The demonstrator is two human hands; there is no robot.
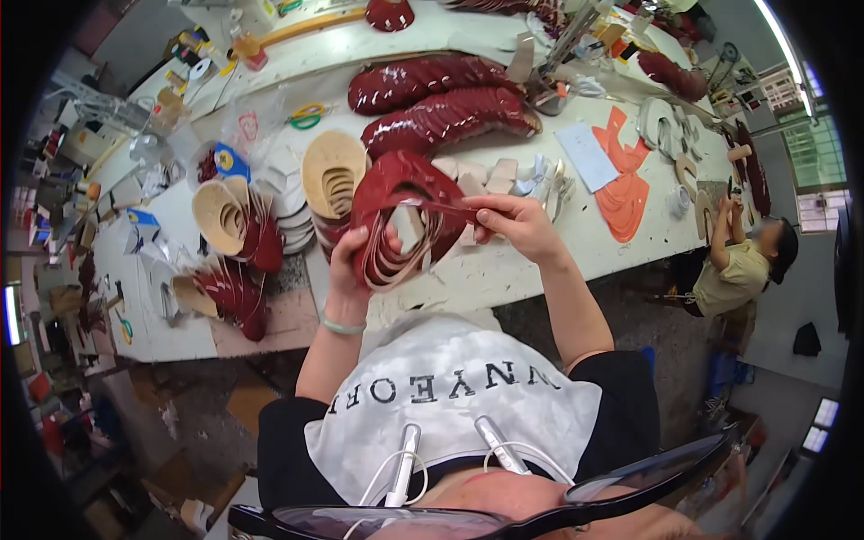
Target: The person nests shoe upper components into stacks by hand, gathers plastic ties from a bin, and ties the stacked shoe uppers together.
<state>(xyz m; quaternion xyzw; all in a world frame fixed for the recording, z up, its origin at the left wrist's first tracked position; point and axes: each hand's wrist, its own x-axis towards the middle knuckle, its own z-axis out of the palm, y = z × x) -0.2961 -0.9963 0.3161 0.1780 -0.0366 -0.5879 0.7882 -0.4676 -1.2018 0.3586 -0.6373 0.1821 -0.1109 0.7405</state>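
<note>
Dark red, glossy shoe pieces (407, 175) are held in a bundle at the frame's centre; we find the left hand (347, 261) grasping their lower left side; we note the right hand (515, 223) pinching their right edge; we record orange pieces (623, 205) right of centre.

Scissors (306, 116) with green and yellow handles lie on the white worktable (589, 247). A pale sheet (585, 155) adjoins orange cut pieces (621, 202). One co-worker (731, 279) stands at right.
</note>
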